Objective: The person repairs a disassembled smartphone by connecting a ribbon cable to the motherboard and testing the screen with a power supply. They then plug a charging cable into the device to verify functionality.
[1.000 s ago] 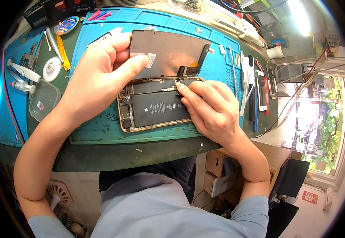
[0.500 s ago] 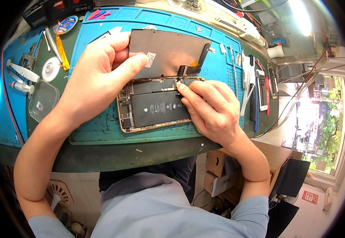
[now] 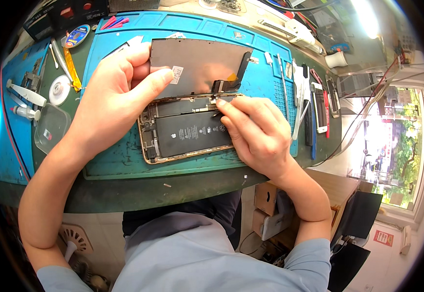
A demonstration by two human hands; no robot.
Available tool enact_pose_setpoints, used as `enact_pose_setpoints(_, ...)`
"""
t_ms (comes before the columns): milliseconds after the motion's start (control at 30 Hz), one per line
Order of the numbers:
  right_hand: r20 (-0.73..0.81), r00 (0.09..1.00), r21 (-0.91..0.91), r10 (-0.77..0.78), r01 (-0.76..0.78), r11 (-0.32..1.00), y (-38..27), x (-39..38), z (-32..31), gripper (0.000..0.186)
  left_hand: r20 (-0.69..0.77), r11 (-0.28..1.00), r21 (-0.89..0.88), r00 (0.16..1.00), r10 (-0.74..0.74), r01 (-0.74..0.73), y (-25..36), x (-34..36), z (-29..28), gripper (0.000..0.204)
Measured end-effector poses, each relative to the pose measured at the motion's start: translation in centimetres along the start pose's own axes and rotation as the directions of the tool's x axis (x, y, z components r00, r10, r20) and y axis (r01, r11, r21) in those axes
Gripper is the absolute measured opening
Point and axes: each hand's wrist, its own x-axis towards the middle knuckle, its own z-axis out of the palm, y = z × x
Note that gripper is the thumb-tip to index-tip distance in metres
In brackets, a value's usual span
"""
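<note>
An opened smartphone body (image 3: 142, 143) lies on the blue mat in front of me, its black battery (image 3: 192, 136) and inner parts exposed. My left hand (image 3: 119, 90) grips the left edge of the dark screen panel (image 3: 192, 58) between thumb and fingers. The panel is tilted up beyond the body's far edge, with a small white label near my thumb. A dark ribbon cable (image 3: 218, 86) hangs from the panel's lower right toward the body. My right hand (image 3: 263, 134) is closed, its index fingertip touching the body's connector area by this cable. Anything between its fingers is hidden.
Left of the mat (image 3: 119, 170) are a white spool (image 3: 60, 90), a clear plastic box (image 3: 51, 129) and a syringe (image 3: 26, 113). Pink and blue sticks (image 3: 114, 23) lie at the far left. Several tools, a blue-handled one (image 3: 313, 131) among them, and a white-framed phone panel (image 3: 320, 109) lie right.
The view has shifted slightly, so the phone appears a little farther left. Both hands keep nearly the same hold and place on the phone and its screen panel.
</note>
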Motion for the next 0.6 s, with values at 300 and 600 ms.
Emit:
enact_pose_setpoints(300,-0.286,0.833,0.062,0.474,-0.478,0.876,2.4,-0.8,-3.9,0.022,-0.014,0.999,0.040,0.999,-0.036,0.036,-0.3,0.0,-0.4,0.029)
enact_pose_setpoints(600,-0.054,0.522,-0.292,0.852,-0.824,0.486,6.4,-3.8,-9.9,0.026,0.002,0.998,0.030,0.999,-0.053,0.053,-0.1,0.3,-0.5,0.032)
